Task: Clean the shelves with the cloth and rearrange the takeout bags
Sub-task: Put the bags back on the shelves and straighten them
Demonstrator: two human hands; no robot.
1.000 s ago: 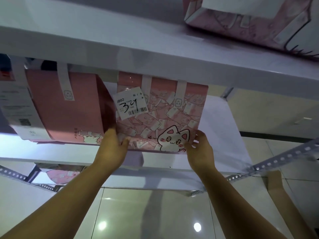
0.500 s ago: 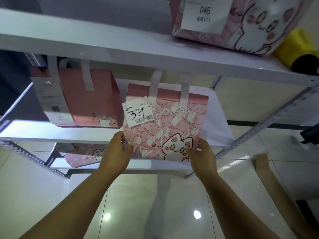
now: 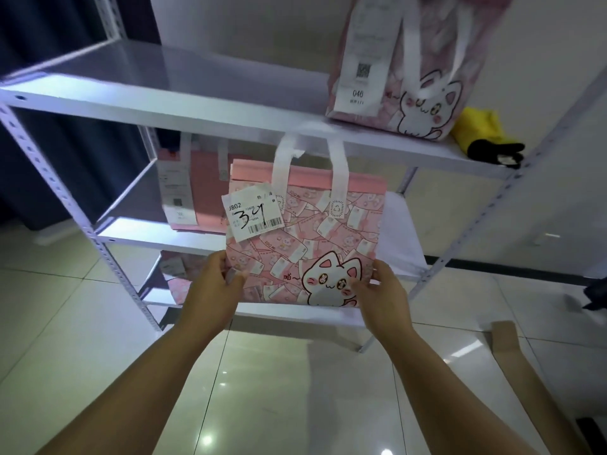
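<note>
Both hands were on the takeout bag (image 3: 305,244). My left hand (image 3: 213,290) pinched its lower left corner, thumb on the printed face and fingers behind. My right hand (image 3: 384,297) was curled round the lower right edge, so neither hand was free. The bag stood upright with its handles up and its broad face toward me. It lay straight ahead between the hands, and its width ran left to right, so each hand was equally near, one to a corner. It hung in front of the middle shelf (image 3: 147,231). I judged it clear of the board, since its bottom edge sat below the line of that shelf's near lip. The handle loops crossed the near edge of the upper shelf (image 3: 164,103). Any lift onto that shelf would have to go up and far, and the bare stretch lay to the left. The tag (image 3: 253,216) pinned at the bag's upper left read "J802", with "34" handwritten large in black above a barcode; the finer print was too small to read. The bag was pink, printed with banknotes marked "100" and a white cartoon cat at lower right. A second cat bag (image 3: 410,77) stood at the right of the upper shelf, and its slip carried a QR code and "046". Just right of it lay a crumpled yellow cloth (image 3: 483,126), probably the cleaning one, touching something black (image 3: 496,152) that I could not identify. A plain pink bag (image 3: 193,188) stood far left on the middle shelf, its slip unreadable.
</note>
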